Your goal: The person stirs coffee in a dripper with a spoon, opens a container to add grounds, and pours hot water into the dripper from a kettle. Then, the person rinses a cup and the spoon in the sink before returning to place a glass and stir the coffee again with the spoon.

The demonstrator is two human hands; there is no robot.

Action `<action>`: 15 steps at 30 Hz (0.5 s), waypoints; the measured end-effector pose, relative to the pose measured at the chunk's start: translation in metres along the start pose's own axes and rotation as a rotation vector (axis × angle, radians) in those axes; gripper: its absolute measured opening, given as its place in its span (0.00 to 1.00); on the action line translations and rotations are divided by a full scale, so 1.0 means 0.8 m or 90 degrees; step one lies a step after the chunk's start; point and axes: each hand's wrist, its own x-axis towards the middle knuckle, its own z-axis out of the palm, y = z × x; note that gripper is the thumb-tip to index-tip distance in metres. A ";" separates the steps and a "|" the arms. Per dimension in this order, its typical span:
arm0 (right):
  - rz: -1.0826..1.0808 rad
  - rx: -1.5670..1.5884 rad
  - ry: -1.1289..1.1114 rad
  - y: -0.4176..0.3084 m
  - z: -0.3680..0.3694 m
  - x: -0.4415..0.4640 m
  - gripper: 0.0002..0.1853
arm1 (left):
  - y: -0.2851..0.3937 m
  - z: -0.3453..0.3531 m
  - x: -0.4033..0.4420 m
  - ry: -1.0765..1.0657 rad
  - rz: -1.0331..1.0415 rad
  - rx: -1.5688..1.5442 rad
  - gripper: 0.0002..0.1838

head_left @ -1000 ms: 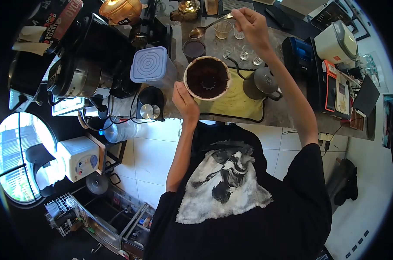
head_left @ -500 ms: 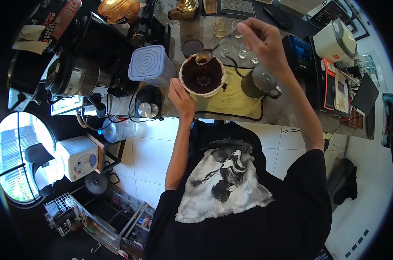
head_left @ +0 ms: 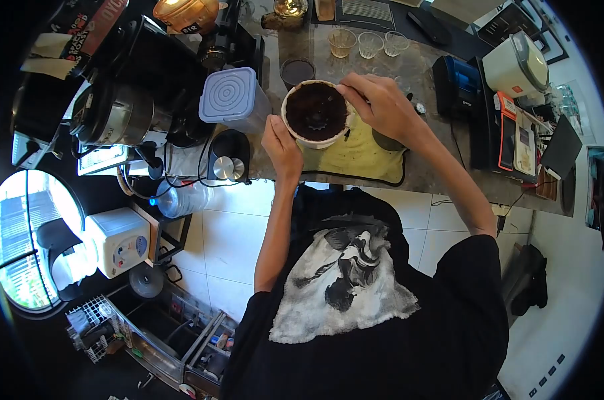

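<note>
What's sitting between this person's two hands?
In the head view, a pale-rimmed bowl of dark grounds, with the left hand at one side and the right hand at the other.

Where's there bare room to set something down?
Bare: the yellow cloth body-side of the coffee filter; the countertop between right forearm and orange-edged device, though a cable crosses it. Crowded: leftward, around the lidded plastic container, and at the filter, where left hand and right hand are.
</note>
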 end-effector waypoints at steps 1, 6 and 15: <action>0.001 0.001 0.000 0.002 0.001 -0.001 0.09 | -0.001 0.001 0.001 0.003 0.010 0.006 0.21; 0.154 0.094 -0.077 0.008 -0.003 -0.004 0.09 | 0.004 0.001 0.001 0.009 0.027 0.005 0.21; 0.379 0.367 -0.010 0.045 0.012 -0.020 0.14 | 0.013 -0.002 0.000 0.007 0.039 0.019 0.20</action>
